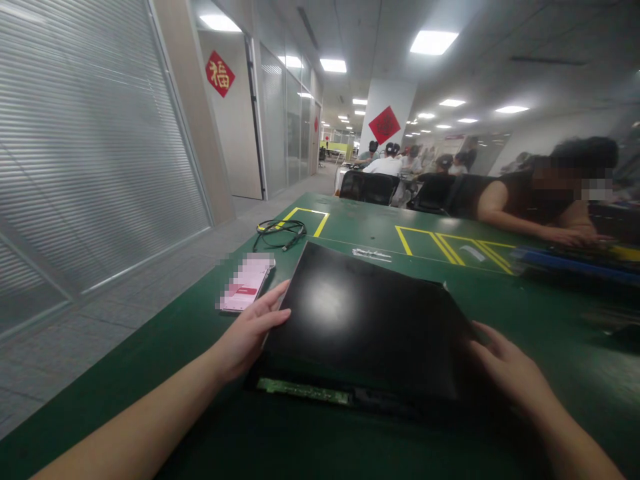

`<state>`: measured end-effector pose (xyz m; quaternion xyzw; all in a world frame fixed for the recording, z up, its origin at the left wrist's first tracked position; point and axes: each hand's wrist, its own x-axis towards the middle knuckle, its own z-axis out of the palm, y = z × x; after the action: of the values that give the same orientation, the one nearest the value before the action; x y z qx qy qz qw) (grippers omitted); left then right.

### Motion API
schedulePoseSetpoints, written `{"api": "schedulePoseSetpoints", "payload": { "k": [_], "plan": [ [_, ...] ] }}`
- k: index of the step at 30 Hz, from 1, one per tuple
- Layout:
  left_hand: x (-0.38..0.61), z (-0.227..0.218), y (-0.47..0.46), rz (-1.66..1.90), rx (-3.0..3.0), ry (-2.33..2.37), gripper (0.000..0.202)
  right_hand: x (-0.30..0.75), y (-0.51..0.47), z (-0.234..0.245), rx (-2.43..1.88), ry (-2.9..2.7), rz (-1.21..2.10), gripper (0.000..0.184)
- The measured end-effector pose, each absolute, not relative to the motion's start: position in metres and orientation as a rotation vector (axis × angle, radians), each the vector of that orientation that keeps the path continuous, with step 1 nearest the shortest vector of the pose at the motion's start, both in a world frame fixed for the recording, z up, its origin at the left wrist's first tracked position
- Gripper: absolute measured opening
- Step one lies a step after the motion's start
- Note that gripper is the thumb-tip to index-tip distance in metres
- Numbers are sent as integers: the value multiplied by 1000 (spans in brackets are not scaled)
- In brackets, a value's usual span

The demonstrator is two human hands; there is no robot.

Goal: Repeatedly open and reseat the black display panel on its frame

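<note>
Between my two hands is a thin black display panel (380, 320), its glossy face up and mirroring a ceiling light. A narrow green circuit board (303, 390) shows along the panel's near edge. My left hand (255, 330) grips the panel's left edge, thumb on the face and fingers partly hidden. At the right edge, my right hand (505, 360) is closed on the panel, with its fingertips partly hidden. The panel appears tilted over the green table (165, 360); whether its near edge touches the surface I cannot tell.
A phone (247, 283) with a lit screen lies left of the panel. Behind it is a coiled black cable (280, 233). Yellow tape (410, 240) marks areas on the table. On the far right, another person (545, 193) leans over a blue tray (575, 263).
</note>
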<state>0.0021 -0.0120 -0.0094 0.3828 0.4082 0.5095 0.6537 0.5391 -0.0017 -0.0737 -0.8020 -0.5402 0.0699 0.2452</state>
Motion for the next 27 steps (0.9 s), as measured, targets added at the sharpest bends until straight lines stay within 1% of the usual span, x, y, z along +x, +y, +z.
{"api": "schedulePoseSetpoints", "payload": {
  "k": [3, 7, 10, 14, 16, 20, 23, 25, 27],
  "plan": [
    [1, -11, -11, 1173, 850, 907, 111, 533, -5, -63, -2196, -1381, 374, 77],
    [1, -12, -10, 1185, 818, 852, 113, 535, -3, -59, -2171, -1311, 407, 72],
    [2, -13, -10, 1183, 817, 819, 115, 538, 0, -61, -2095, -1235, 437, 63],
    [3, -5, -13, 1179, 841, 827, 113, 535, 1, -65, -1939, -1046, 512, 46],
    [3, 1, -14, 1180, 860, 840, 113, 532, -1, -64, -1869, -943, 570, 43],
    [2, 12, -15, 1239, 892, 872, 111, 528, -7, -53, -1720, -862, 700, 48],
    [2, 15, -15, 1278, 903, 877, 109, 522, -15, -36, -1615, -779, 896, 53],
    [3, 16, -15, 1270, 909, 869, 107, 516, -22, -24, -1567, -716, 899, 64],
    [4, 16, -16, 1242, 912, 855, 103, 510, -29, -14, -1521, -667, 837, 70]
  ]
}}
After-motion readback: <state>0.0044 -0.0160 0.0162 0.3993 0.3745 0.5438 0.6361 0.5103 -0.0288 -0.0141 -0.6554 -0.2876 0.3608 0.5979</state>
